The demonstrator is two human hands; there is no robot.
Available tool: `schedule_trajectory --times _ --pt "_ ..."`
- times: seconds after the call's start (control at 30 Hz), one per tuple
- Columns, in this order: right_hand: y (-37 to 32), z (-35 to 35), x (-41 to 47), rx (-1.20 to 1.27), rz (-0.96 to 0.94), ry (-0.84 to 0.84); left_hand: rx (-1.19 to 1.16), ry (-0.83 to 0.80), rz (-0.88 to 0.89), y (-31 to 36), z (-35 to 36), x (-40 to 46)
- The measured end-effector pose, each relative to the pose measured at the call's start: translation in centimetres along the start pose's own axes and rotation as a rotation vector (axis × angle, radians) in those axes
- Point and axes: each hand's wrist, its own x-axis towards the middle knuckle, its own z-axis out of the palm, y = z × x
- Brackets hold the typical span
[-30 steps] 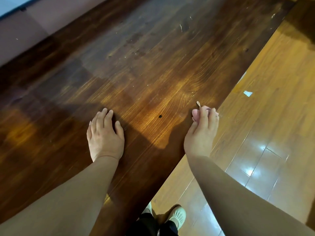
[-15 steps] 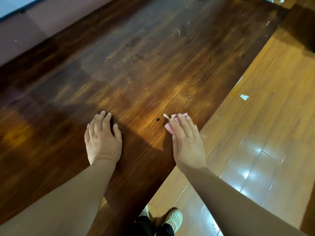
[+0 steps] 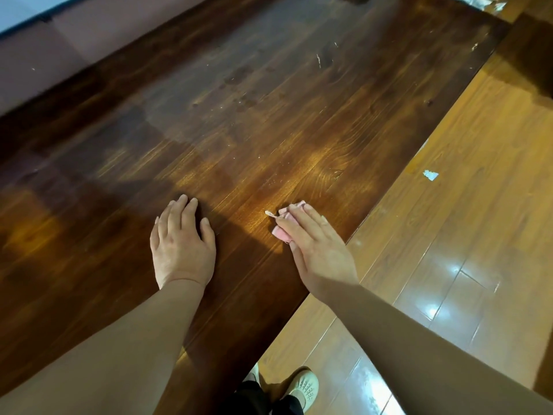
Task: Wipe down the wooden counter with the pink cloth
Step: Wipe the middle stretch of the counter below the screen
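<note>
Standing at the near edge of the wooden counter [image 3: 269, 130], the person showed only pale shoes [image 3: 302, 384] on the glossy floor [image 3: 449, 265] below. A little farther on, the left hand [image 3: 182, 244] lay flat on the dark wood, fingers straight and slightly spread, holding nothing and apparently bracing. Just to its right, close to the counter's edge, the right hand [image 3: 317, 247] pressed the pink cloth [image 3: 282, 230] flat against the surface with extended fingers; most of the cloth was hidden beneath them, with pink showing at the fingertips and by the thumb. Beyond the hands, pale flecks and dull smudges [image 3: 239, 100] marked the middle of the boards, and a white scrap [image 3: 430, 175] lay on the floor. To wipe well, the cloth probably needed even pressure in long overlapping passes along the grain, reaching out to those marks.
</note>
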Motion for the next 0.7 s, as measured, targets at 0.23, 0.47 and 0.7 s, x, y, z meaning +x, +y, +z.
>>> schedule_trajectory --times 0.23,0.47,0.7 --pt "0.0 0.0 2.3 -0.043 0.136 0.029 0.009 -0.002 0.006 -0.1 0.1 0.1" --pt "1.7 -0.9 1.4 -0.023 -0.047 -0.037 0.008 0.009 0.004 -0.1 0.1 0.0" --pt "-1.3 0.0 0.5 -0.035 0.086 0.010 0.007 -0.006 -0.007 0.0 0.1 0.1"
